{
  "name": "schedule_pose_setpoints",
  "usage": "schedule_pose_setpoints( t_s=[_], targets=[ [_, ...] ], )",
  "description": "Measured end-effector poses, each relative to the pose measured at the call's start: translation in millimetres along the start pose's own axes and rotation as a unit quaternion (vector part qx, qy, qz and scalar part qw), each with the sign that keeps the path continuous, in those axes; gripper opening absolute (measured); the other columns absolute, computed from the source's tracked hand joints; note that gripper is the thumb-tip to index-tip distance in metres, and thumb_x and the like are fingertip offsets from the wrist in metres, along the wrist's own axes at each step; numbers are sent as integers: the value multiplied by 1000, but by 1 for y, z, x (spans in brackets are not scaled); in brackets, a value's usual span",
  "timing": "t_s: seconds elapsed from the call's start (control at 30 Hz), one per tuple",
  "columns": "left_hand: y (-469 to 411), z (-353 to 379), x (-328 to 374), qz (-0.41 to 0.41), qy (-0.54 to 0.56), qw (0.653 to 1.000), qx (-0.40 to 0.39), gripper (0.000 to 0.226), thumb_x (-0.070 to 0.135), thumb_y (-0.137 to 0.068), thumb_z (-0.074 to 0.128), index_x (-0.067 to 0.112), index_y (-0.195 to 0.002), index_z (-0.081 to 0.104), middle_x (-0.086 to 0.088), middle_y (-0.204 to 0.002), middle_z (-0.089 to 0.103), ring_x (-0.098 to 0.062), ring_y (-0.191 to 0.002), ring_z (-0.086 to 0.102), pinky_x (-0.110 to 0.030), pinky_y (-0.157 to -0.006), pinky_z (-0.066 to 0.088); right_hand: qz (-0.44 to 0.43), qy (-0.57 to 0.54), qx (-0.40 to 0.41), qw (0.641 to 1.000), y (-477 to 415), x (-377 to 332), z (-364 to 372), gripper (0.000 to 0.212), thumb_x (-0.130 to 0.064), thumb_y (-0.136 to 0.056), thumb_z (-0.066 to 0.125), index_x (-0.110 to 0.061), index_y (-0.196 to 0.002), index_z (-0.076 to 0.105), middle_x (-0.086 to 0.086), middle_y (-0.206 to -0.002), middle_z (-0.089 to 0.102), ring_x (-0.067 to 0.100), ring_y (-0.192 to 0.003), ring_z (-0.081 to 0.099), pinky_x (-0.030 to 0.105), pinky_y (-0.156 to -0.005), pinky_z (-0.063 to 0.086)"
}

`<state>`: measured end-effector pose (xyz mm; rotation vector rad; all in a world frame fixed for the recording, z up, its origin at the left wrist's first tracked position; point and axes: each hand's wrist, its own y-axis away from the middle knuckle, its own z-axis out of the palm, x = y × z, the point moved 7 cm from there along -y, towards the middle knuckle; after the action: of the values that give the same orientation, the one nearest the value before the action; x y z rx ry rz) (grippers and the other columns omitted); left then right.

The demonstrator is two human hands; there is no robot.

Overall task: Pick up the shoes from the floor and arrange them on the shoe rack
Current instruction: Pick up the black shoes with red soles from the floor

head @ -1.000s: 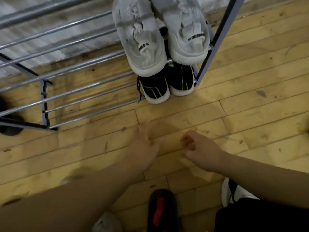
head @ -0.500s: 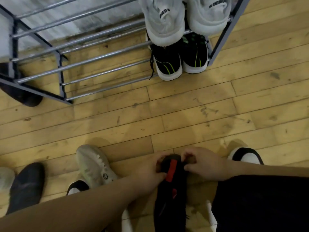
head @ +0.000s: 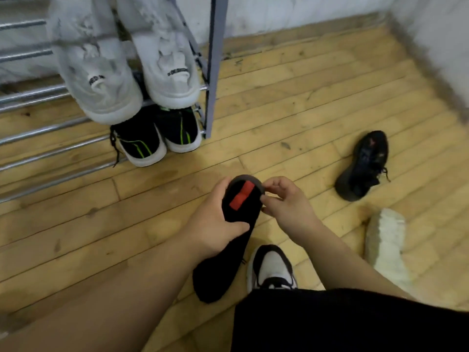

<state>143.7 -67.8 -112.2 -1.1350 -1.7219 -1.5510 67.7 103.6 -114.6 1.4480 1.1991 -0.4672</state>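
black knit shoe with a red heel tab (head: 223, 270): in both my hands, lifted above the pale wooden plank floor (head: 291, 102), heel up and toe hanging down. it is in front of the grey metal tube shoe rack (head: 215, 72), not yet on it.

grip: my left hand (head: 215, 224) is wrapped round the heel end, thumb across the black fabric. my right hand (head: 289, 204) has its fingertips (head: 274, 184) curled, pinching the grey heel rim.

done, as i judge it:
- pair of white padded sneakers (head: 101, 80) on an upper tier, heels toward me.
- pair of black sneakers with green stripes and white soles (head: 138, 146) on the tier beneath.

left:
- the shoe i hold.
- black lace-up shoe (head: 363, 166) lying on the floor to the right, well apart from the rack.
- white shoe (head: 385, 245) on the floor nearer me, too blurred to detail.
- black-and-white sneaker (head: 271, 268) just beside the held shoe's toe; i cannot tell whether it is loose or on my foot.

roughly midway, i reckon.

materials: the held shoe is matte, soft and sock-like, likely limp under a pinch. the rack rails are smooth, round and shiny; the floor is worn and scuffed.
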Motion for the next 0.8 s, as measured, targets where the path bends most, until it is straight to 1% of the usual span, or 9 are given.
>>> schedule_pose_setpoints(
  t_s=[0.1, 0.17, 0.23, 0.33, 0.4, 0.5, 0.63, 0.73, 0.8],
  targets=[
    [-15, 22, 13, 28, -26, 999, -20, 108, 24, -82, 82, 49, -158, 9, 27, -143, 38, -2, -132, 42, -26, -103, 39, 8, -29, 58, 998, -4, 5, -29, 19, -3, -94, 63, -19, -104, 63, -1, -110, 73, 19, -88, 67, 44, -84, 59],
    [-22, 32, 14, 29, -53, 997, -37, 111, 24, -83, 81, 50, -158, 4, 26, -151, 35, -3, -137, 40, -26, -105, 38, 22, -22, 91, 995, -7, 14, -44, 20, -9, -95, 64, -24, -108, 62, -5, -110, 73, 17, -89, 68, 44, -85, 59],
    [-25, 38, 6, 16, -72, 996, -44, 112, 25, -83, 80, 46, -160, 2, 22, -161, 29, -6, -144, 36, -30, -112, 38, 47, -17, 106, 993, -10, 24, -52, 25, -13, -95, 63, -29, -115, 61, -6, -114, 71, 16, -94, 69, 43, -88, 59],
    [-21, 46, -16, -9, -91, 994, -51, 102, 29, -84, 78, 49, -158, 10, 20, -158, 36, -9, -144, 40, -40, -117, 40, 85, -24, 97, 991, -15, 37, -51, 33, -15, -97, 58, -32, -125, 58, -4, -119, 68, 16, -101, 68, 41, -91, 58],
    [-18, 48, -28, -19, -114, 992, -44, 96, 31, -85, 77, 47, -158, 16, 19, -158, 36, -10, -145, 39, -40, -118, 39, 98, -28, 89, 991, -16, 42, -50, 34, -16, -98, 56, -35, -127, 58, -4, -118, 68, 16, -103, 67, 39, -90, 57],
    [-16, 48, -34, -15, -152, 988, -39, 90, 31, -88, 77, 40, -160, 24, 17, -162, 29, -10, -148, 33, -35, -120, 33, 105, -30, 80, 991, -16, 44, -50, 35, -17, -98, 55, -35, -128, 58, -5, -115, 69, 14, -102, 66, 37, -89, 57],
    [-15, 44, -47, -43, -141, 989, -29, 88, 32, -86, 78, 46, -156, 27, 17, -159, 36, -12, -145, 39, -43, -119, 38, 96, -19, 67, 993, -16, 41, -50, 37, -20, -97, 57, -36, -131, 57, -8, -115, 69, 16, -107, 66, 44, -96, 56],
    [-11, 42, -54, -68, -103, 991, -42, 88, 34, -82, 79, 53, -152, 30, 18, -152, 46, -10, -138, 48, -42, -114, 45, 90, -32, 68, 993, -14, 39, -48, 31, -24, -95, 62, -41, -121, 60, -6, -113, 69, 18, -104, 68, 46, -92, 59],
    [-4, 36, -54, -81, -60, 994, -44, 88, 33, -79, 81, 52, -152, 35, 17, -148, 51, -9, -134, 53, -38, -112, 47, 83, -36, 69, 993, -12, 34, -39, 29, -26, -93, 65, -46, -114, 62, -3, -114, 68, 20, -103, 69, 46, -88, 61]
  ],
)
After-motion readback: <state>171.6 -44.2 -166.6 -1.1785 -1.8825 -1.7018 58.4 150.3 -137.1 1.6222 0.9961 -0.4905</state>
